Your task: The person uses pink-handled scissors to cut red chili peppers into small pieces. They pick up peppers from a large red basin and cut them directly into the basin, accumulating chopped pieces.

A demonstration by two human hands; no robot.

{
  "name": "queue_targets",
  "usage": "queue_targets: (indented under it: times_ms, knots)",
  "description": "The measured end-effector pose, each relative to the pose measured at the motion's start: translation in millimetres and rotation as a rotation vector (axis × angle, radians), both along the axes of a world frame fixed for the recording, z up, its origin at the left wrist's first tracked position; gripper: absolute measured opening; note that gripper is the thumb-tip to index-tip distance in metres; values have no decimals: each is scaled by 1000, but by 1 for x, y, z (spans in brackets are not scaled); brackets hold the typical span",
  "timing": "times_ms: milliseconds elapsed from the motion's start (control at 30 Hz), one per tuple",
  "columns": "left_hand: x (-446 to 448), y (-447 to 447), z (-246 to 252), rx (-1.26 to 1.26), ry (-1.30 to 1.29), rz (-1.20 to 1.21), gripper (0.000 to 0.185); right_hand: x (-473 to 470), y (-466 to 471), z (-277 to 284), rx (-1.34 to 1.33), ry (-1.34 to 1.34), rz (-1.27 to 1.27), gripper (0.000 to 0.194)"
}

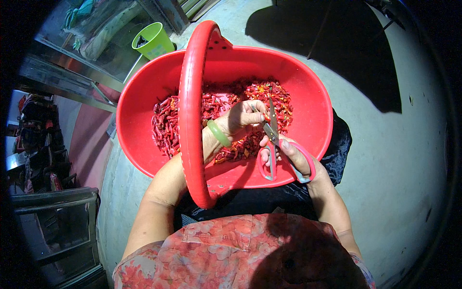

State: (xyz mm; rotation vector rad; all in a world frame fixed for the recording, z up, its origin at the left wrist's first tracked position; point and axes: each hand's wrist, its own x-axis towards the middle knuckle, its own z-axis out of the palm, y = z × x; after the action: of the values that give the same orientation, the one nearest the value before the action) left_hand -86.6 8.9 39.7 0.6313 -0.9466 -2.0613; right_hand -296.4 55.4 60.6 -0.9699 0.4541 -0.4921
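My left hand (pixel 238 117), with a pale green bangle (pixel 218 133) at its wrist, pinches a red chili pepper (pixel 267 117) between thumb and fingers. Most of that chili is hidden by the fingers. In my right hand (pixel 297 155) is a pair of scissors (pixel 273 124) with red and grey handles. The blades stand apart, right beside the left fingertips. Both hands are over a red plastic basket (pixel 310 94). Whole dried-looking red chilies (pixel 164 124) lie at its left, and cut chili pieces with yellow seeds (pixel 283 95) are heaped at its right.
The basket's thick red handle (pixel 191 108) arches up beside my left forearm. A lime-green bin (pixel 158 41) stands behind the basket, near a glass-fronted cabinet (pixel 104 47). Dark cloth (pixel 339 144) shows under the basket's right side. Concrete floor (pixel 389 173) extends to the right.
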Motion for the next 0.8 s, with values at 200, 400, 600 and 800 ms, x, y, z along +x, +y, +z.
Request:
queue_targets:
  times_ms: [200, 400, 600, 800]
  knots:
    - [-4, 2, -2, 1, 14, 0, 22, 1, 0, -1, -33, 47, -38, 53]
    - [-4, 3, 7, 3, 16, 22, 21, 3, -2, 0, -84, 112, -44, 50]
    - [-6, 6, 10, 60, 33, 54, 23, 7, 0, 2, -124, 162, -89, 46]
    - [4, 2, 10, 248, -63, 239, 33, 9, -1, 5, -52, 301, -293, 45]
